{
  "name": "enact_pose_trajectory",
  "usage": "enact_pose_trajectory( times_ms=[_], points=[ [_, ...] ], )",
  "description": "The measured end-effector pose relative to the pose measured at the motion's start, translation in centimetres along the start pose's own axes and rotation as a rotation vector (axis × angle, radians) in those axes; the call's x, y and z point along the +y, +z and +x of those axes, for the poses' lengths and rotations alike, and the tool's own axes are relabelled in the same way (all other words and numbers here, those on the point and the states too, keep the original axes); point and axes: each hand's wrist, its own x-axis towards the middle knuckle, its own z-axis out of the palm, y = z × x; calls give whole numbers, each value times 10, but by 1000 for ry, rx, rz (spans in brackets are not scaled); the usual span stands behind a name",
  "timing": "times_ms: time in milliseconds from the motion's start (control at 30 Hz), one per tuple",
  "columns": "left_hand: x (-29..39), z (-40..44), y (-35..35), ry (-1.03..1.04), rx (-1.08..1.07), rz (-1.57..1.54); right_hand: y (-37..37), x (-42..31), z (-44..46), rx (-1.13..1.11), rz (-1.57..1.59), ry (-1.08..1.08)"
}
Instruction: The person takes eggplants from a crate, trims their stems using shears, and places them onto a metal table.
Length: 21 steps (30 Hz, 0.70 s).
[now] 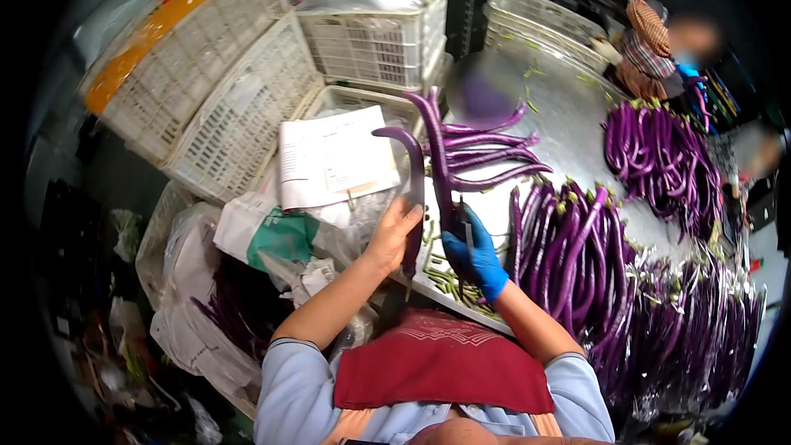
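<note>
My bare left hand (395, 232) is closed around a long curved purple eggplant (413, 166), upright in front of me. In my right hand (475, 255), which wears a blue glove, are one or more long eggplants (437, 144) and a small dark tool (469, 233) whose kind I cannot make out. Just beyond, several loose eggplants (492, 153) lie side by side on the metal table (568, 128). Cut green stem pieces (457, 287) are scattered in a white tray below my hands. A large pile of eggplants (568, 251) lies right of my gloved hand.
White plastic crates (362, 41) stand at the back left. Papers (334, 156) rest on a crate ahead of my left hand. Bagged eggplants (692, 330) lie at the right, another pile (659, 152) behind them. A co-worker (647, 53) is at the far right.
</note>
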Motion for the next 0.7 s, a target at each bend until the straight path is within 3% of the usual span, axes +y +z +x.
enact_pose_trajectory(
  times_ms=[67,133,200,267,433,500,567,600,700],
  points=[
    [-14,8,17,-32,-85,-38,-6,10,4,-5,-384,-503],
    [-41,22,10,-210,18,78,-12,10,-8,-73,-402,-314],
    [-50,24,5,-287,23,-114,-17,11,-13,-104,173,1],
    [-57,24,8,-309,28,-225,-25,10,-10,-51,299,90],
    [-69,29,10,-441,-72,-383,-39,18,-12,20,63,0],
    [-57,29,19,-443,-180,-438,-46,-9,-14,0,240,184],
    [-44,27,31,-440,-168,-506,-57,-13,-12,-57,337,208],
    [-65,34,3,-462,-171,-548,-57,-12,-8,-91,437,148],
    [-63,36,-1,-418,-196,-465,-62,-13,-6,-112,438,116]
  ],
)
